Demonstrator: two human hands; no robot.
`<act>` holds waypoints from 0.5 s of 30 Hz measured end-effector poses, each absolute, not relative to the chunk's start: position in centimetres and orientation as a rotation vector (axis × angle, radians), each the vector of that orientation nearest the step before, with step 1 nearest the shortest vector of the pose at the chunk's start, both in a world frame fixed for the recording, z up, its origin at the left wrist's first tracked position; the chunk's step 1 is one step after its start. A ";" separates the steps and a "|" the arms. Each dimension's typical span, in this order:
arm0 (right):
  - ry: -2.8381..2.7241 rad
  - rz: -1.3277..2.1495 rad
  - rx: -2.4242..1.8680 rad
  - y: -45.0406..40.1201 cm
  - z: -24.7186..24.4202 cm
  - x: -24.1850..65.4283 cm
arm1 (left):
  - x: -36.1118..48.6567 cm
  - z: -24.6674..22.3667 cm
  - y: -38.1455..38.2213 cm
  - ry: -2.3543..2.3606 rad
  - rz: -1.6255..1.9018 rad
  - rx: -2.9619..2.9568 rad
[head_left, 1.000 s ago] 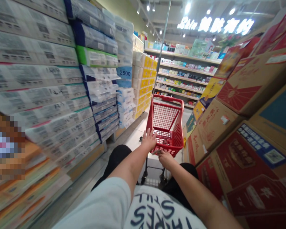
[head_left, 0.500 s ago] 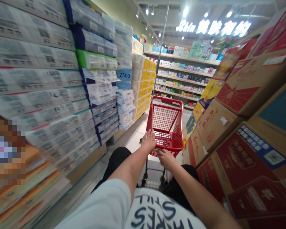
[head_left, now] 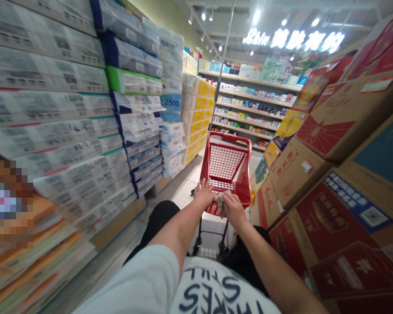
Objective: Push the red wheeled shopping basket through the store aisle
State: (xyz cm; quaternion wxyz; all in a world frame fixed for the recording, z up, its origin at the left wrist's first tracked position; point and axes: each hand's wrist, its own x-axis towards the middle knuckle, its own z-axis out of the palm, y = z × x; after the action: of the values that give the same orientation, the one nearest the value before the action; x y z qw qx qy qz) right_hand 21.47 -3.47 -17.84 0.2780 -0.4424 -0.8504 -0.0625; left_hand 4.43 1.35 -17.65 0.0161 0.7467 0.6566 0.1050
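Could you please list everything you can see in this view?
Shopping cart: one, red, directly ahead in the aisle.
Wrapped paper packs: many, white with blue or green bands, stacked on the left.
Cardboard cartons: many, brown and red, stacked on the right.
Store shelves: several tiers, mixed colours, at the far end.
Lit sign: one, white, above the shelves.
Crumpled item: one, pale, at the right hand.
Left hand: one, fingers spread, on the cart.
Right hand: one, on the cart's near edge.
T-shirt: one, pale with dark lettering, on the torso.
Trousers: one pair, black, on the legs.
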 end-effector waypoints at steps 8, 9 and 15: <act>-2.463 -0.031 -1.369 -2.3 -16.9 22.3 | 4.3 -17.2 0.8 2.024 0.312 2.332; -2.430 -0.058 -1.394 -2.4 -17.0 22.5 | 4.3 -17.1 0.7 2.024 0.311 2.334; -2.421 -0.194 -1.212 -2.9 -18.7 23.1 | 4.4 -16.9 0.5 2.018 0.315 2.349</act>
State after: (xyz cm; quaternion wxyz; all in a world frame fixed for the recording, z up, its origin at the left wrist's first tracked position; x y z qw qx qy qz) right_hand 23.14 -2.93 -18.70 0.2122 -0.4363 -0.8716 -0.0698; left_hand 4.42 0.47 -16.91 0.0142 0.7545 0.6483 0.1013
